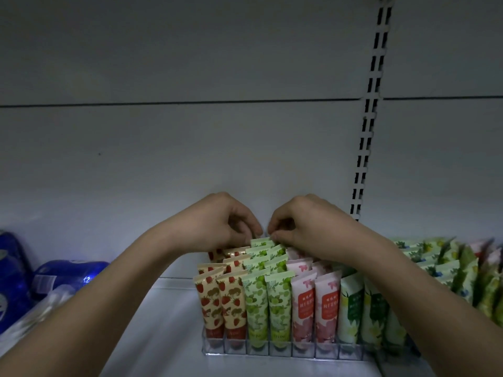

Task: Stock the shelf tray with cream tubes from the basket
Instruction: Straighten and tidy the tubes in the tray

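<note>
Left hand: I see my left hand (226,224) at the far end of the tray, fingers curled, fingertips pinching the top edge of the rearmost green grape tube (261,242).
Right hand: my right hand (302,227) mirrors it just beside, thumb and fingers pinching the same tube's crimped top from the right side.
Green grape tube: it stands upright at the far end of the green rows, its crimp a little higher than those of the tubes in front of it.
Shelf tray: the clear plastic tray (288,352) sits on the white shelf (163,322), split into lanes running near to far.
Tray contents: from left to right I count two lanes of strawberry tubes (220,303), two of green grape tubes, two of pink tubes (315,306), then pale green-and-white tubes (351,308) partly behind my right forearm.
Right of tray: more tubes in mixed green, yellow and pink (462,270), blurred.
Left of shelf: blue plastic-wrapped packs (68,276) and a pale wrapped bundle (46,308).
Behind: grey back panel with a slotted upright (367,131).
Basket: I cannot see it.
</note>
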